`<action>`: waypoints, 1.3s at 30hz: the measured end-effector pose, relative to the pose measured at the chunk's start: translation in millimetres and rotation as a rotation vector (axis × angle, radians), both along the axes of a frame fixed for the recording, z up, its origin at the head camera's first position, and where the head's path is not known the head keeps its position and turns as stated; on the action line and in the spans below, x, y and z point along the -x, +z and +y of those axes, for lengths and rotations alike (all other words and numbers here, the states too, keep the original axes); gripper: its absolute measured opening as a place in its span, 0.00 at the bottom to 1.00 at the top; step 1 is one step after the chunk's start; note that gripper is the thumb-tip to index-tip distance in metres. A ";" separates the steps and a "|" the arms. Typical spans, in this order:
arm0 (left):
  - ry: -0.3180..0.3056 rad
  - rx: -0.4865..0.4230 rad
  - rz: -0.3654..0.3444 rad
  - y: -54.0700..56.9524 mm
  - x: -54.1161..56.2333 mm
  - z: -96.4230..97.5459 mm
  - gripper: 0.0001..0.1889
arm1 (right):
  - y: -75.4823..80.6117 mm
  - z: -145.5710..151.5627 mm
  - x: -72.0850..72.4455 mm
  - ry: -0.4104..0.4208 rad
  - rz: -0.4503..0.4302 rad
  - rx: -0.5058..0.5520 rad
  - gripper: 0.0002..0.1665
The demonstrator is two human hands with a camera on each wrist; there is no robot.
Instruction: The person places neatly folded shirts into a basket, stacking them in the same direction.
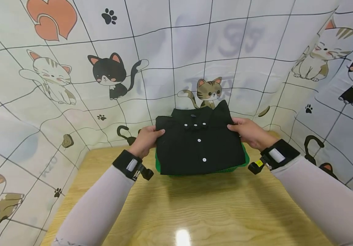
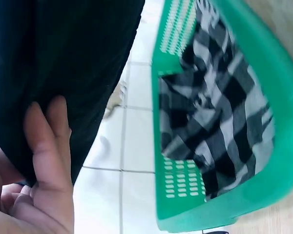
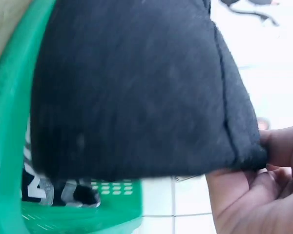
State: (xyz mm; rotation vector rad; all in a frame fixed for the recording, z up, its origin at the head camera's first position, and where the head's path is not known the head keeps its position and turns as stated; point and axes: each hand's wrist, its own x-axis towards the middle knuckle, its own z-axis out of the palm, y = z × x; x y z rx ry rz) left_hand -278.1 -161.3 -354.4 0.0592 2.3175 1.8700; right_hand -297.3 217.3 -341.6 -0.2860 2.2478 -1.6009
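A folded black shirt [image 1: 179,147] with white buttons and a collar is held up in front of me, over a green basket [image 1: 246,155]. My left hand [image 1: 145,139] pinches its left edge, thumb on the front and fingers behind. At the opposite edge my right hand [image 1: 250,132] pinches the cloth the same way. The left wrist view shows the fingers [image 2: 49,141] against the dark fabric, and a black-and-grey checked cloth [image 2: 224,107] lying inside the basket. In the right wrist view the shirt's corner [image 3: 249,156] sits between thumb and fingers.
The basket stands on a light wooden table [image 1: 201,205], toward its back edge. Behind and to both sides hangs a white sheet [image 1: 158,44] with a grid and printed cats. Each wrist wears a black strap with a small camera [image 1: 147,173].
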 end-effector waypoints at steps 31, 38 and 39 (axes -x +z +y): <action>-0.070 0.751 0.217 -14.5 71.1 54.3 0.33 | -14.6 -38.8 52.1 -0.001 0.459 -0.649 0.37; -0.263 1.062 0.190 -50.9 87.4 80.3 0.38 | -50.5 -71.9 81.1 0.203 0.470 -0.861 0.45; -0.277 1.094 0.162 -58.7 89.1 82.1 0.40 | -57.5 -74.0 83.3 0.210 0.448 -0.889 0.46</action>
